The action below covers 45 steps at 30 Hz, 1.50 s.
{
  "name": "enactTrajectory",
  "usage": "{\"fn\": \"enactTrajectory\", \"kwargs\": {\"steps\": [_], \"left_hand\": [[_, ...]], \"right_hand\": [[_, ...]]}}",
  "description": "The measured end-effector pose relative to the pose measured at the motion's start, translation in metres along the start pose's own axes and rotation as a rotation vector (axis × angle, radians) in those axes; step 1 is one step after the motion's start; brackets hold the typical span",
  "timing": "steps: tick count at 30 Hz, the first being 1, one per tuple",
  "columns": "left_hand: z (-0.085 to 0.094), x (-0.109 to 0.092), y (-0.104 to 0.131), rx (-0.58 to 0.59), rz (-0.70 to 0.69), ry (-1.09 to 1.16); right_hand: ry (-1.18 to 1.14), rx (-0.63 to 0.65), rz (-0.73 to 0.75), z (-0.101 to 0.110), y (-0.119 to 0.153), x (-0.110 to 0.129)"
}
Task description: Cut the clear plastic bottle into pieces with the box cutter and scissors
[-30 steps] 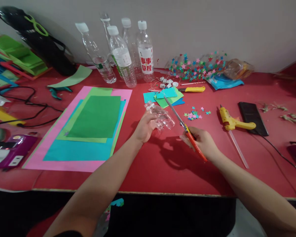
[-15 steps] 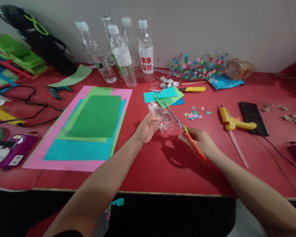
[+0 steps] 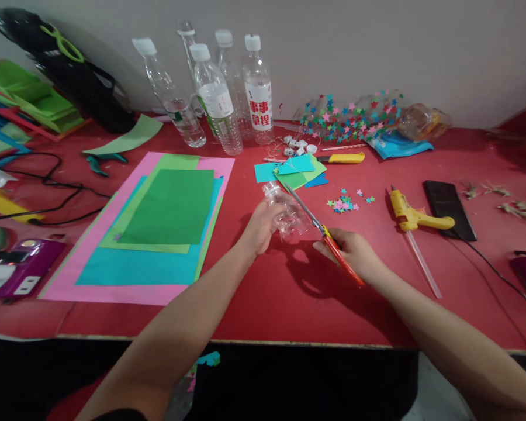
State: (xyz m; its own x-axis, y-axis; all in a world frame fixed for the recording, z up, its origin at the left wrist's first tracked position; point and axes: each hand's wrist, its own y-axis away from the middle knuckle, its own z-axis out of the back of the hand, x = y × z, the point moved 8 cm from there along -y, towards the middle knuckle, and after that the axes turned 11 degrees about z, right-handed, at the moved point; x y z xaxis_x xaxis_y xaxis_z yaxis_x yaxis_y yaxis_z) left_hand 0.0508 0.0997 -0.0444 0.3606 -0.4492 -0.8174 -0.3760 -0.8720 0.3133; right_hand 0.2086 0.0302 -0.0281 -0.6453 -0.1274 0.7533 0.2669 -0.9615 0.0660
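My left hand (image 3: 263,225) is closed around a clear plastic bottle piece (image 3: 291,219), its neck pointing away from me and up to the left. My right hand (image 3: 353,251) grips red-handled scissors (image 3: 339,254) with a bit of yellow near the pivot. Their long blades reach up and left across the clear plastic; whether they touch it I cannot tell. Beyond the blades lie small blue and green paper pieces (image 3: 296,165). A little pile of paper stars (image 3: 344,202) rests on the red table (image 3: 263,310) past my right hand.
Stacked coloured sheets (image 3: 166,207) cover the left side. Several plastic bottles (image 3: 219,108) stand against the wall, beside a star-covered bottle (image 3: 350,117) lying down. A yellow utility knife (image 3: 344,158) lies behind. On the right are a yellow glue gun (image 3: 414,213), a black phone (image 3: 451,207) and a cable.
The scissors and my right hand have shifted slightly left, toward the plastic piece. My left hand still holds that piece in nearly the same place.
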Motion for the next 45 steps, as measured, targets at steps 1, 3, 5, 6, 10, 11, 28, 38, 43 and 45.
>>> {"fn": "enactTrajectory", "kwargs": {"steps": [1, 3, 5, 6, 10, 11, 28, 38, 43, 45], "left_hand": [[0.001, -0.001, 0.0, -0.014, -0.019, -0.026], [0.002, -0.002, -0.001, -0.037, -0.05, -0.067], [0.006, -0.004, -0.002, -0.063, -0.065, -0.063], [0.009, -0.006, -0.003, -0.083, -0.072, -0.04], [0.032, -0.021, -0.006, -0.224, -0.137, 0.112], [0.037, -0.025, -0.007, -0.246, -0.156, 0.148], [0.021, -0.032, 0.003, -0.176, -0.257, 0.172], [0.02, -0.032, 0.003, -0.153, -0.271, 0.168], [0.018, -0.033, 0.004, -0.156, -0.281, 0.188], [0.017, -0.034, 0.005, -0.156, -0.285, 0.177]], "right_hand": [[0.003, 0.003, 0.003, -0.001, 0.0, 0.0], [0.001, 0.008, 0.006, -0.001, 0.0, -0.001], [-0.008, 0.029, 0.013, 0.0, 0.001, 0.0], [-0.013, 0.048, 0.024, 0.0, 0.001, 0.001], [-0.009, 0.156, 0.079, 0.005, 0.006, 0.008], [0.0, 0.183, 0.082, 0.006, 0.008, 0.009], [-0.175, 0.365, 0.082, -0.007, 0.016, 0.01], [-0.24, 0.358, 0.049, -0.01, 0.016, 0.014], [-0.256, 0.357, 0.037, -0.01, 0.016, 0.014], [-0.264, 0.355, 0.033, -0.01, 0.016, 0.014]]}}
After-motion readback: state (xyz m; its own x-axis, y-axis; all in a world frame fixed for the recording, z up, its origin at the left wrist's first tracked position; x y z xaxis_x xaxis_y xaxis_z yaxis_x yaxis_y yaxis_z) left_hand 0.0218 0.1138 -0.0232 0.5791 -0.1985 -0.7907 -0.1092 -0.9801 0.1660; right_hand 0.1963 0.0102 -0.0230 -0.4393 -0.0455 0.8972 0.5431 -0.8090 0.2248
